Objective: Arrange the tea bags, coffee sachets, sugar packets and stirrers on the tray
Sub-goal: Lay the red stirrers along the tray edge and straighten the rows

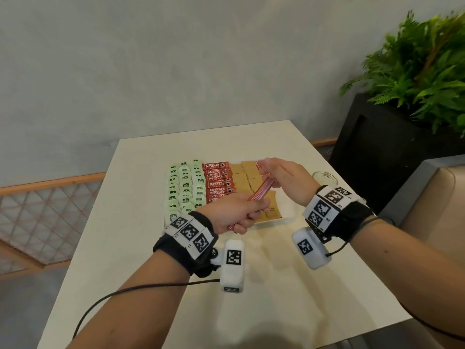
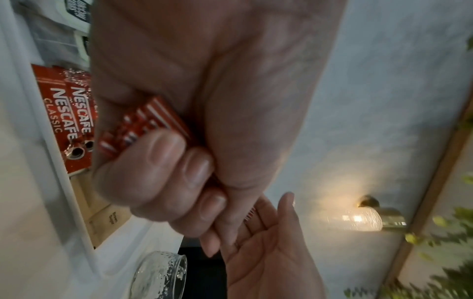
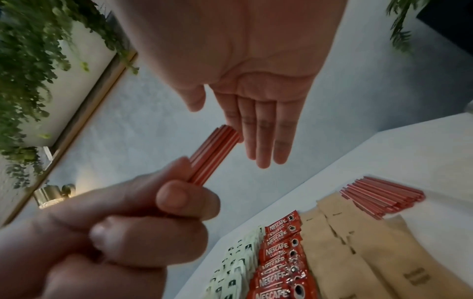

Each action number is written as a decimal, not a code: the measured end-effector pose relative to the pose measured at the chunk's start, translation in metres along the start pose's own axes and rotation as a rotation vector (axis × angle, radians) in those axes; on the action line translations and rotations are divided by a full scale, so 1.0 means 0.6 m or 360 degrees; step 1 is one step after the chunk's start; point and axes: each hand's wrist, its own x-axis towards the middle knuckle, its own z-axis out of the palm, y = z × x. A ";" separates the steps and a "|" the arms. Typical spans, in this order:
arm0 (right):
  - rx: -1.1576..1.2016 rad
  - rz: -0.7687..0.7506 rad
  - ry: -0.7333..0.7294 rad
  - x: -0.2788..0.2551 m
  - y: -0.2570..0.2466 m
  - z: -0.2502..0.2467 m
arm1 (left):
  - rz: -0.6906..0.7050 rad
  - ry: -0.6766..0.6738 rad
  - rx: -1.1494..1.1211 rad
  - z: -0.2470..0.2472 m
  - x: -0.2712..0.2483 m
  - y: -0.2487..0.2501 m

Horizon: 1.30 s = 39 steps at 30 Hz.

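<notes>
My left hand [image 1: 251, 214] grips a bundle of red-and-white stirrers [image 1: 261, 191] above the near right part of the white tray [image 1: 284, 219]. In the right wrist view the bundle [image 3: 215, 149] points up at my right hand [image 3: 261, 129], whose straight fingers lie flat against its far end. On the tray lie columns of green tea bags [image 1: 186, 187], red coffee sachets [image 1: 219, 182] and brown sugar packets [image 1: 245, 177]. More stirrers [image 3: 384, 198] lie at the tray's far right. The left wrist view shows the bundle's near end [image 2: 145, 123] inside my curled fingers.
A small glass [image 1: 324, 177] stands on the white table right of the tray. A black planter [image 1: 377, 152] with a fern [image 1: 422, 71] is beyond the table's right edge, and a beige seat [image 1: 427, 197] is at the right. A wall lamp [image 2: 363, 218] glows behind.
</notes>
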 end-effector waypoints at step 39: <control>-0.0764 0.0102 0.0197 -0.035 0.038 -0.026 | 0.0287 0.0278 0.1031 0.024 0.038 -0.022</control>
